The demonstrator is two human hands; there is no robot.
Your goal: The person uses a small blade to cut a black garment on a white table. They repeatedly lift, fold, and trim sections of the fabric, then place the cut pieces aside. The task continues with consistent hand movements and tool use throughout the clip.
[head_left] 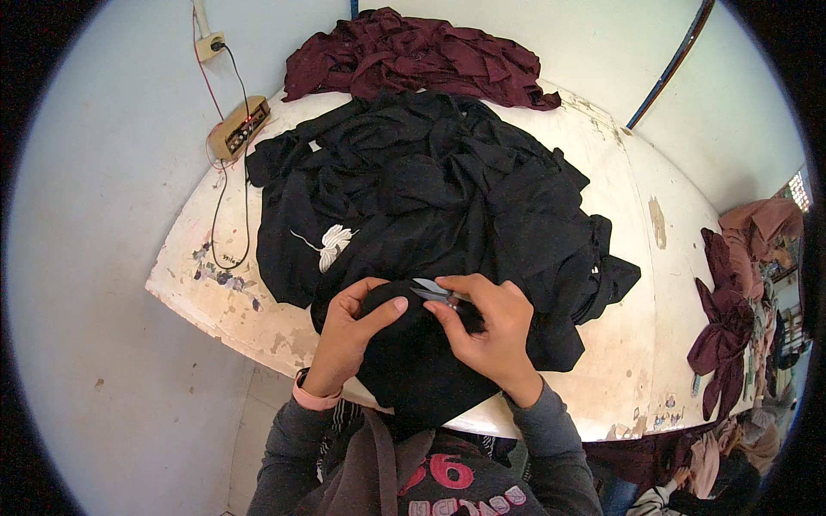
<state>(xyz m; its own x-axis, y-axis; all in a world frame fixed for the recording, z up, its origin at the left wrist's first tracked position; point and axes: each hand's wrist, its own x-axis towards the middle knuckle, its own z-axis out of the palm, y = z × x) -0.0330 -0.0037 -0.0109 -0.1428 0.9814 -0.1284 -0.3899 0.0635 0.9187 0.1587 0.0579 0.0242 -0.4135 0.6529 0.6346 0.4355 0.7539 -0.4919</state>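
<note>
A large heap of black fabric (422, 181) covers the middle of the table, and part of it hangs over the near edge toward me. My left hand (357, 318) pinches a fold of this fabric, thumb on top. In my right hand (490, 322) is a small pair of thread snips (432, 290), held between thumb and fingers. Their grey blades point left and lie at the fabric's edge, close to my left thumb. Some of my right fingers are hidden behind the hand. On the heap to the left rests a small bundle of white thread (334, 246).
Dark maroon fabric (413, 56) is piled at the far edge of the table (615, 344). A tan box with a cable (239, 127) stands by the left wall, below a socket (209, 46). More maroon cloth (721, 340) lies at the right, with another person's hand (681, 476) at lower right.
</note>
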